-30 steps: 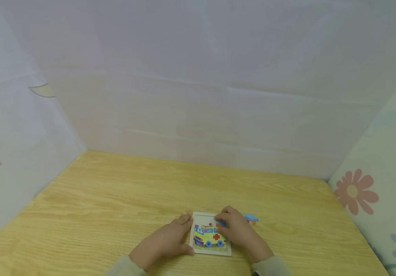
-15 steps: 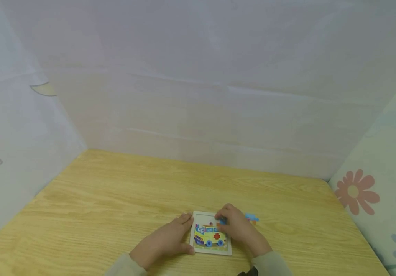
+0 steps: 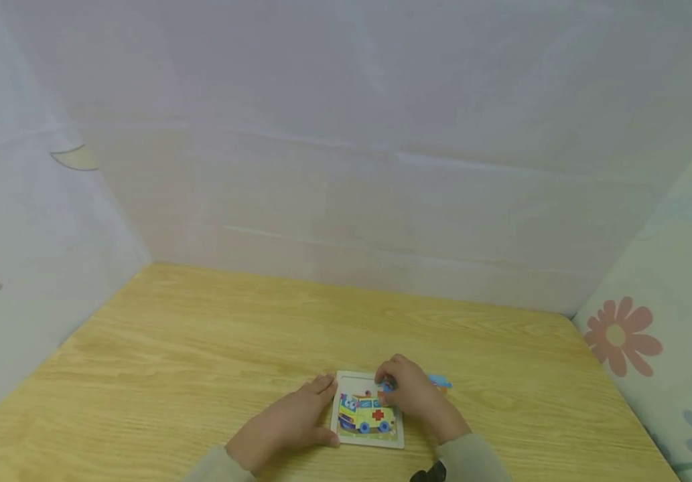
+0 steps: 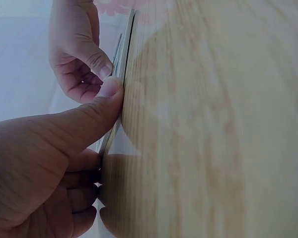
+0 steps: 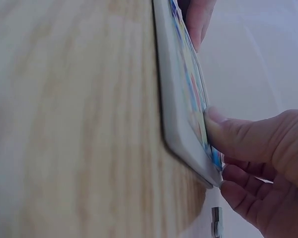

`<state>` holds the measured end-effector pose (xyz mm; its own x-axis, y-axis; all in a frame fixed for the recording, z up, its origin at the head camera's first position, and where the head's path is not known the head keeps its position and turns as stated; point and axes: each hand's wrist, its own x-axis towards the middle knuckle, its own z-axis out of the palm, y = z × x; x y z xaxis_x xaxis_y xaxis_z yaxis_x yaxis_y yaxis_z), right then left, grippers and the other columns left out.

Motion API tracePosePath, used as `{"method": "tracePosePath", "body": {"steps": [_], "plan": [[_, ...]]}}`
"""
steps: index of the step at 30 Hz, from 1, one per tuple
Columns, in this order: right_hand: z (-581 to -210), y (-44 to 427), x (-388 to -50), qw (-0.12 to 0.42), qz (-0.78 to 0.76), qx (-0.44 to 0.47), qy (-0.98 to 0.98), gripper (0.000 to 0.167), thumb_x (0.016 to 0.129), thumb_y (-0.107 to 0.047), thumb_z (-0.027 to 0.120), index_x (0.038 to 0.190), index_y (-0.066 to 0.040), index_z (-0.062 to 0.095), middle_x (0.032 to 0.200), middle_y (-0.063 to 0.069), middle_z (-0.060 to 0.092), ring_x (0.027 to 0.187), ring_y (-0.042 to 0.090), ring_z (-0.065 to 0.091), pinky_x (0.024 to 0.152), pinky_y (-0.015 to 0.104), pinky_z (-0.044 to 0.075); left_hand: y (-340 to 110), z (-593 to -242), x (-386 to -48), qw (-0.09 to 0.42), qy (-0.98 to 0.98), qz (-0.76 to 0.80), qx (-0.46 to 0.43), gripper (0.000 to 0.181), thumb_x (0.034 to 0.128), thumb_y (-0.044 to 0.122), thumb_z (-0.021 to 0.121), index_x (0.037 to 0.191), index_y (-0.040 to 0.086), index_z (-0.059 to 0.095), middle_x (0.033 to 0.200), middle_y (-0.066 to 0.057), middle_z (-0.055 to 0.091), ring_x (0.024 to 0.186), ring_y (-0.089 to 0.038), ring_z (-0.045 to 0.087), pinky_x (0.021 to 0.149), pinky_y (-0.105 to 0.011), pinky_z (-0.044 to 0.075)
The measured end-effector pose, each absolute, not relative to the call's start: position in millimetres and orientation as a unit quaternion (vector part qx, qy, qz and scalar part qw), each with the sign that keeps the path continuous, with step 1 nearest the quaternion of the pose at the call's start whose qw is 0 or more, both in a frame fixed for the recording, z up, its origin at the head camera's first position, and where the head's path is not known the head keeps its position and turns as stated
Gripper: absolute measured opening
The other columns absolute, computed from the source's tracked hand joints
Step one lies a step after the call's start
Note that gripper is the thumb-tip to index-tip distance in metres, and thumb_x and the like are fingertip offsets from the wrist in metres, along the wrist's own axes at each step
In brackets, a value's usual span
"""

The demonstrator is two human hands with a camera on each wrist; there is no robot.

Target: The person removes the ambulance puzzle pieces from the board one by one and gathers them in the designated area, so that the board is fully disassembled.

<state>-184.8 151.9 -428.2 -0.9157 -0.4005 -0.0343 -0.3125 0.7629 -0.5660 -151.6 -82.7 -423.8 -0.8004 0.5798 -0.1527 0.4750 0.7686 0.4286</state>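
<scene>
A small square puzzle board with a pale rim lies on the table, showing a yellow cartoon ambulance with a red cross. The left hand holds its left side, thumb at the near corner and fingers at the far one. In the left wrist view, that hand's thumb presses on the rim. The right hand is over the far right part, pinching a blue puzzle piece mostly covered by its fingers. From the right wrist, its thumb touches the picture's surface, with fingers beyond the board's edge.
Loose blue and orange puzzle material lies on the table just right of the right hand, partly hidden by it. Pale cloth walls with printed shapes, including a red flower, enclose the wooden table.
The right hand shifts slightly and tilts over the blue piece at the board's far right. The left hand and the board stay practically in place.
</scene>
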Motion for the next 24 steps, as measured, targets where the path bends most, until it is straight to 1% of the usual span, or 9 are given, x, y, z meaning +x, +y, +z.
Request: {"method": "tracePosePath", "body": {"steps": [2,7,10,14,17,19,21,24], "plan": [[-428,151,-184,0.073,-0.287,-0.188,0.937,0.022,0.073,-0.011,0.076,0.09,-0.013,0.061,0.089,-0.001,0.05,0.084,0.016,0.049,0.079,0.039,0.048,-82,-423,-152,0.139,0.93,0.186,0.285,0.09,0.074,0.05,0.069,0.139,-0.002,0.037,0.149,-0.017,0.029,0.135,-0.036,0.03,0.108,-0.049,0.031],[-426,150,-182,0.068,-0.285,-0.181,0.939,0.023,0.073,-0.011,0.076,0.09,-0.013,0.06,0.085,-0.002,0.048,0.078,0.013,0.044,0.072,0.032,0.044,-82,-423,-151,0.136,0.931,0.181,0.287,0.09,0.0742,0.051,0.068,0.139,-0.002,0.036,0.149,-0.017,0.029,0.134,-0.036,0.031,0.108,-0.049,0.031],[-425,150,-181,0.067,-0.288,-0.179,0.938,0.023,0.073,-0.01,0.076,0.09,-0.013,0.06,0.083,-0.001,0.048,0.076,0.014,0.042,0.069,0.031,0.042,-82,-423,-151,0.135,0.931,0.182,0.287,0.09,0.0744,0.051,0.068,0.139,-0.003,0.036,0.149,-0.017,0.029,0.134,-0.036,0.031,0.108,-0.049,0.031],[-426,149,-179,0.058,-0.287,-0.173,0.94,0.029,0.073,-0.01,0.076,0.098,-0.011,0.06,0.088,0.0,0.052,0.081,0.016,0.047,0.073,0.035,0.046,-83,-423,-150,0.136,0.93,0.182,0.288,0.09,0.0748,0.051,0.068,0.139,-0.003,0.036,0.149,-0.017,0.029,0.135,-0.036,0.03,0.108,-0.049,0.031],[-429,150,-178,0.049,-0.292,-0.167,0.94,0.033,0.074,-0.01,0.076,0.103,-0.008,0.061,0.094,0.001,0.055,0.087,0.018,0.051,0.08,0.04,0.048,-82,-423,-151,0.136,0.931,0.18,0.287,0.09,0.0748,0.052,0.067,0.14,-0.002,0.036,0.149,-0.017,0.029,0.135,-0.036,0.03,0.108,-0.05,0.031],[-431,150,-177,0.04,-0.293,-0.165,0.941,0.033,0.074,-0.011,0.076,0.103,-0.007,0.061,0.096,0.001,0.056,0.09,0.019,0.052,0.083,0.041,0.048,-82,-423,-151,0.137,0.931,0.18,0.286,0.09,0.0747,0.052,0.067,0.14,-0.002,0.036,0.149,-0.017,0.029,0.135,-0.036,0.03,0.108,-0.05,0.031],[-433,151,-177,0.032,-0.295,-0.165,0.94,0.03,0.074,-0.011,0.076,0.1,-0.008,0.062,0.095,0.0,0.056,0.091,0.019,0.052,0.083,0.041,0.048,-82,-423,-151,0.135,0.931,0.18,0.286,0.09,0.0743,0.052,0.068,0.14,-0.002,0.036,0.149,-0.017,0.029,0.135,-0.036,0.03,0.108,-0.05,0.031],[-435,152,-177,0.022,-0.295,-0.162,0.941,0.029,0.074,-0.012,0.076,0.099,-0.011,0.061,0.093,-0.002,0.055,0.088,0.016,0.052,0.08,0.038,0.049,-81,-424,-152,0.134,0.932,0.182,0.285,0.091,0.0739,0.052,0.068,0.14,-0.002,0.036,0.149,-0.017,0.029,0.135,-0.036,0.03,0.108,-0.05,0.031]]}}
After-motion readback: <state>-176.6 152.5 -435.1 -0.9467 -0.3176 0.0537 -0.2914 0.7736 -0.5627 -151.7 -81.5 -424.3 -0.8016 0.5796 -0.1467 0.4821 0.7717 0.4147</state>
